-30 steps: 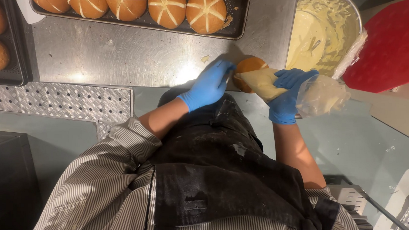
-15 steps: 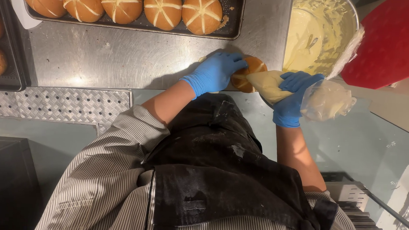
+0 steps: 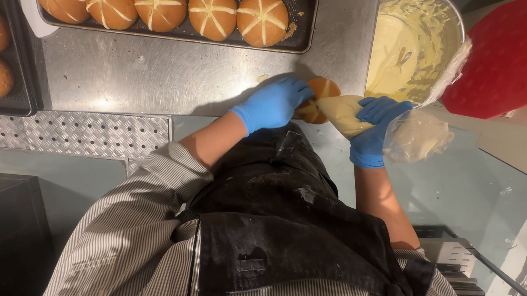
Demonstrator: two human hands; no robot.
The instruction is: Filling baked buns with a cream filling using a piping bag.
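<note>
Both hands, left (image 3: 273, 104) and right (image 3: 374, 130), wore blue gloves. A striped grey shirt (image 3: 124, 231) with rolled sleeves sat under a stained black apron (image 3: 283, 227), centre frame.

- I see open counter (image 3: 147, 76) left of my hands, room to pass.
- Bun tray (image 3: 306, 24) blocks ahead.
- Cream bowl (image 3: 413, 48) and red lid (image 3: 508, 59) crowd the right.

Left hand (image 3: 272, 104) steadies a bun (image 3: 320, 97); right hand (image 3: 372, 133) grips a piping bag (image 3: 346, 113) against it.
</note>
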